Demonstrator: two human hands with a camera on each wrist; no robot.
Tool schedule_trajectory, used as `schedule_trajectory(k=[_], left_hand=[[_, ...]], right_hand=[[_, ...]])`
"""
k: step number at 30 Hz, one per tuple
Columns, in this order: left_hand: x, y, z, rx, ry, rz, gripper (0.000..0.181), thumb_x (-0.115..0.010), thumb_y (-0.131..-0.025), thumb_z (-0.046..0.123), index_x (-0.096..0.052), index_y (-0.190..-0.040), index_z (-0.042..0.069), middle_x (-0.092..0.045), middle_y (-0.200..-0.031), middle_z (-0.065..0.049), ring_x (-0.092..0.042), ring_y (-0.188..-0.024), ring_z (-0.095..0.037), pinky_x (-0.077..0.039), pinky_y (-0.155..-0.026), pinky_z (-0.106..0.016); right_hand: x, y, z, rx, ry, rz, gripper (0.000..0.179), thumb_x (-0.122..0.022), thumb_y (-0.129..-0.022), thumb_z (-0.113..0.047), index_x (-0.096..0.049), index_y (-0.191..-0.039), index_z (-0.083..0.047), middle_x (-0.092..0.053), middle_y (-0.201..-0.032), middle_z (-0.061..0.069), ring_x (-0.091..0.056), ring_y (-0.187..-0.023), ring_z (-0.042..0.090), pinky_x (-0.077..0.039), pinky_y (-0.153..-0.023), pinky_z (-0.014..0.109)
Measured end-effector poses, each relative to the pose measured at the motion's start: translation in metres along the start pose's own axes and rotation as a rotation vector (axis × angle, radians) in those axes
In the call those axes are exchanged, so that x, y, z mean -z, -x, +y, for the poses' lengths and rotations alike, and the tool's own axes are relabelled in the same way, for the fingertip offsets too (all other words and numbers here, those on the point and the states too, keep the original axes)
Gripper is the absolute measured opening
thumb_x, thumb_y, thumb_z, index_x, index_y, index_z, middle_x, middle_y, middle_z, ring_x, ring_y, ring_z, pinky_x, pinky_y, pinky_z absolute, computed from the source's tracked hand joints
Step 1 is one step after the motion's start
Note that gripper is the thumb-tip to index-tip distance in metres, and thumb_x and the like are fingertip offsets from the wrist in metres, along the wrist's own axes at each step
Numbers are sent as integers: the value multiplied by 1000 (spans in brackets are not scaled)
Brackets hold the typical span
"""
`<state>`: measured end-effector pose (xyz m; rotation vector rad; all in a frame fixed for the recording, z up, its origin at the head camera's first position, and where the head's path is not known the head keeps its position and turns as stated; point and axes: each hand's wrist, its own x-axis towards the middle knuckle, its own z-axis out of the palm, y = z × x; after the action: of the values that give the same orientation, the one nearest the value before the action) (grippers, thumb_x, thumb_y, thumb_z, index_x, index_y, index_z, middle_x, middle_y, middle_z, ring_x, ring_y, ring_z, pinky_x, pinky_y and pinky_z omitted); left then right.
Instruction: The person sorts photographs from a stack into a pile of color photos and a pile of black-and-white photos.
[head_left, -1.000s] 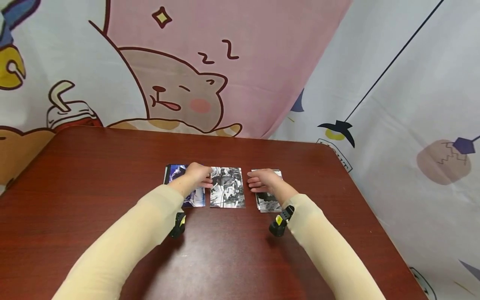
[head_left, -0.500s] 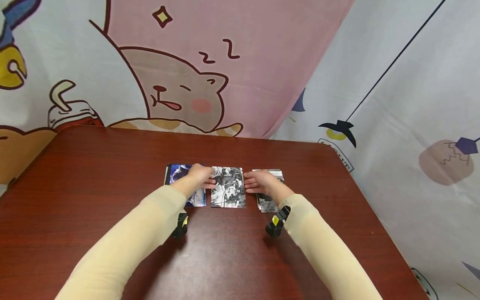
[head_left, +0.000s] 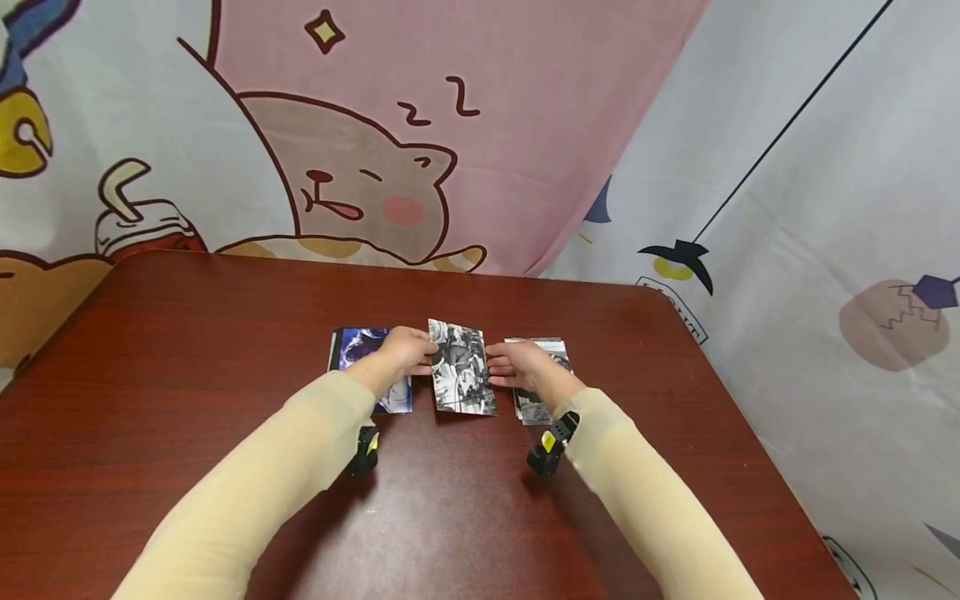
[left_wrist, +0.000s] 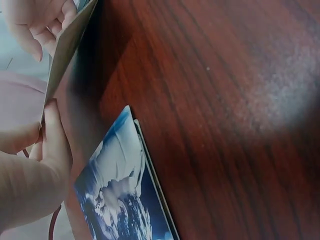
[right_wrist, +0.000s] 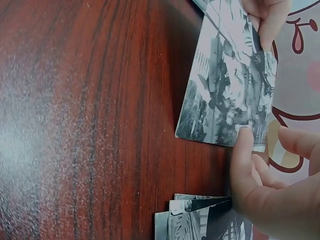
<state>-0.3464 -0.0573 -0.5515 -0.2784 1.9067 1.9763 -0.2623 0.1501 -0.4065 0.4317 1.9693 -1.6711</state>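
A black-and-white photo card is raised and tilted above the table between both hands. My left hand pinches its left edge between thumb and fingers, as the left wrist view shows. At the opposite edge is my right hand; in the right wrist view a fingertip meets the photo card and the thumb stands apart from it. Under my left hand lies a stack of blue picture cards. Beneath my right hand is a stack of black-and-white cards, its edges uneven.
The dark red wooden table ends at a cloth backdrop with cartoon drawings behind and to the right. A black device with a yellow mark is worn on the right wrist, and a similar one on the left.
The middle photo card, flat on the table before, is now lifted and tilted by my left hand. My right hand has moved left to the photo card's right edge.
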Motion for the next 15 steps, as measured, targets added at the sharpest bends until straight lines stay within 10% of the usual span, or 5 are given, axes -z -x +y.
schedule_trajectory(k=[5, 6, 12, 15], left_hand=[[-2, 25, 18, -35, 9, -18, 41, -65, -84, 7, -51, -121, -3, -60, -108, -16, -63, -88, -31, -61, -74, -39], [-1, 24, 17, -32, 8, -26, 44, -65, -85, 8, -50, -125, -3, -59, -112, -17, -62, -93, -32, -60, -77, -40], [8, -12, -2, -58, 25, -47, 51, -74, -79, 17, -53, -122, 0, -62, -108, -14, -64, -86, -28, -61, -69, -36], [3, 18, 18, -66, 26, -49, 53, -74, -80, 17, -52, -125, -1, -62, -112, -15, -65, -88, -27, -61, -70, -34]], right_hand=[[0, -5, 0, 10, 52, 29, 47, -59, -90, -13, -43, -132, 1, -57, -109, 11, -56, -82, 15, -57, -79, 27], [-6, 13, -7, 14, 70, 39, 47, -57, -91, -10, -42, -133, 3, -56, -111, 12, -56, -83, 15, -57, -81, 26], [10, -24, 12, 84, 54, -28, 31, -70, -83, -13, -62, -111, -1, -63, -97, 10, -59, -79, 17, -58, -74, 28], [9, -21, 10, 89, 98, -5, 33, -67, -85, -13, -59, -114, 0, -62, -88, 4, -58, -72, 13, -57, -68, 24]])
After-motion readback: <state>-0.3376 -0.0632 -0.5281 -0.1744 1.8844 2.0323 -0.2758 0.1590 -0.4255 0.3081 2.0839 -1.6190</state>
